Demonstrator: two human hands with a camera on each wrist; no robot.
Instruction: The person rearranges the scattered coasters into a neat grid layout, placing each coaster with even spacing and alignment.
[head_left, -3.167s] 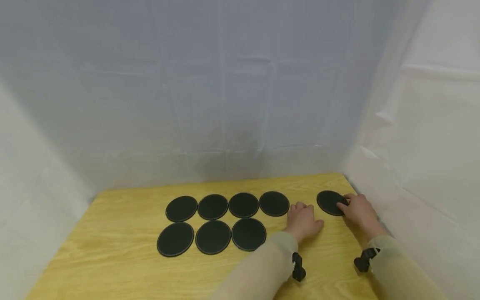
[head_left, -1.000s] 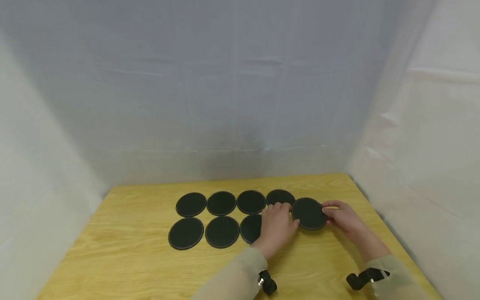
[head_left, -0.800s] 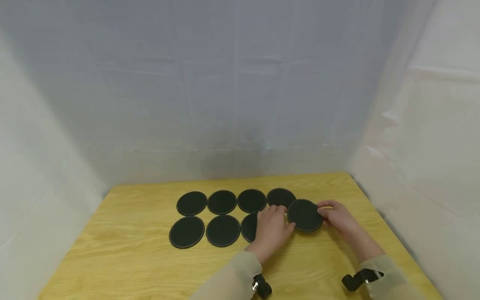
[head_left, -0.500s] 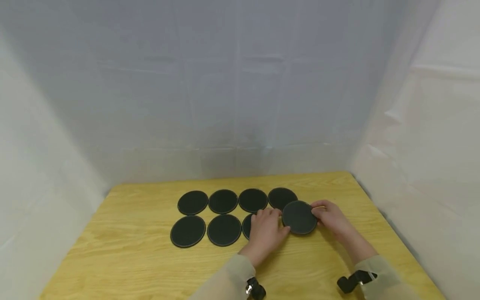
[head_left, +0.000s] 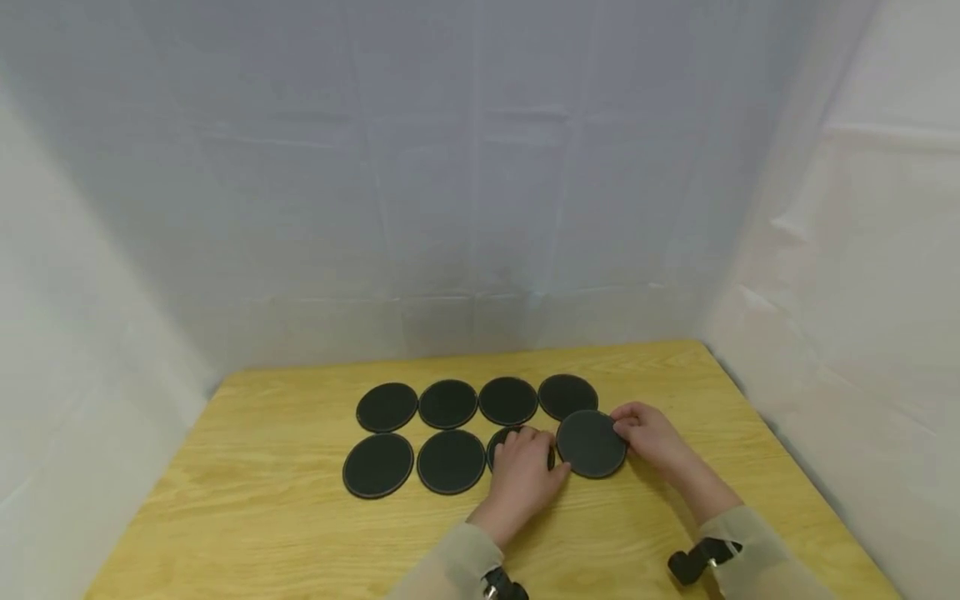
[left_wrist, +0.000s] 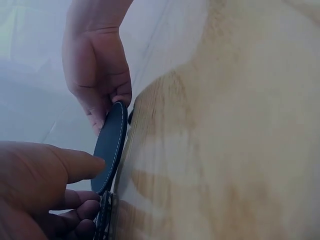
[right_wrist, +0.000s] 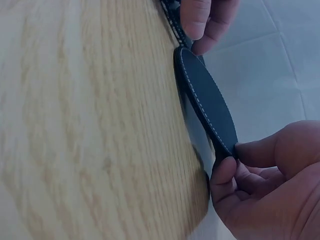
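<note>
My right hand (head_left: 654, 437) pinches a round black coaster (head_left: 591, 444) by its right edge, thumb on top and fingers beneath. White stitching runs round its rim. In the right wrist view this coaster (right_wrist: 210, 102) tilts, its gripped side raised off the table and its far end low, beside the neighbouring coaster. My left hand (head_left: 519, 475) lies over the third front-row coaster (head_left: 496, 448), covering much of it. Its fingers rest on that coaster, while the extended thumb reaches the left edge of the held one, as the left wrist view shows at the coaster's face (left_wrist: 109, 145).
Several matching coasters lie flat in a back row, from the leftmost coaster (head_left: 387, 407) to the rightmost coaster (head_left: 567, 397). Two more, a left coaster (head_left: 378, 465) and a middle coaster (head_left: 452, 461), lie in front. White sheeting (head_left: 465, 208) encloses the wooden table (head_left: 300, 533).
My right hand has picked up the coaster from the table's right side and carried it left and nearer, beside the front row. My left hand has shifted left onto the third front coaster.
</note>
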